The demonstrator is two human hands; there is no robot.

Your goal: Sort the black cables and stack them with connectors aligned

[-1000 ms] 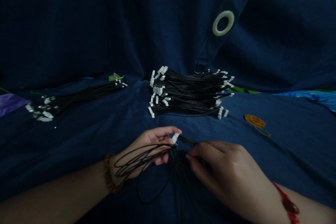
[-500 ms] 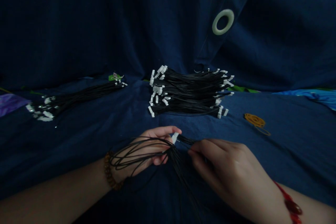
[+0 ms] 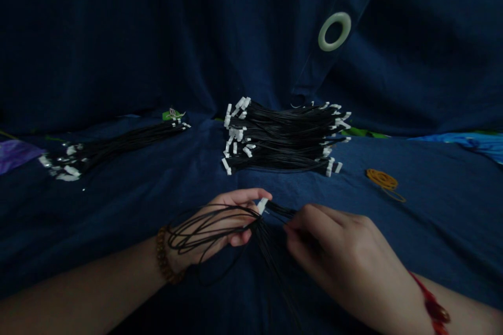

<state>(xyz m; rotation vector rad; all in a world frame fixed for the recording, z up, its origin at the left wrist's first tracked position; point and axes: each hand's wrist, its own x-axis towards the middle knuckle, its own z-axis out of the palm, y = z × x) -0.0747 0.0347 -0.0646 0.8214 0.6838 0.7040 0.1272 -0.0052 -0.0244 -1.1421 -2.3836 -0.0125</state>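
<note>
Left hand (image 3: 214,225), beaded bracelet (image 3: 163,254) on the wrist: fingers curled together around a bunch of thin black wires (image 3: 271,243), with loops lying across the back of the hand. White connector (image 3: 262,205) pokes out just past the left fingertips, pointing up and away. Right hand (image 3: 338,254), red cord bracelet (image 3: 432,306) on the wrist: thumb and forefinger pinched together on the short wire run just right of that connector; exact contact partly in shadow. That run lies roughly sideways between the hands, sloping slightly down to the right. The remaining wires hang toward the body. Left hand is nearer the connector. Both hands sit over the near edge of the blue cloth (image 3: 129,209), with a strip of it between them and the large stack of black wire leads (image 3: 285,138). Far left of the stack, smaller wire bundle (image 3: 113,149). Right of it, orange rubber bands (image 3: 383,180). Behind, the cloth rises, with a pale grommet (image 3: 334,31).
</note>
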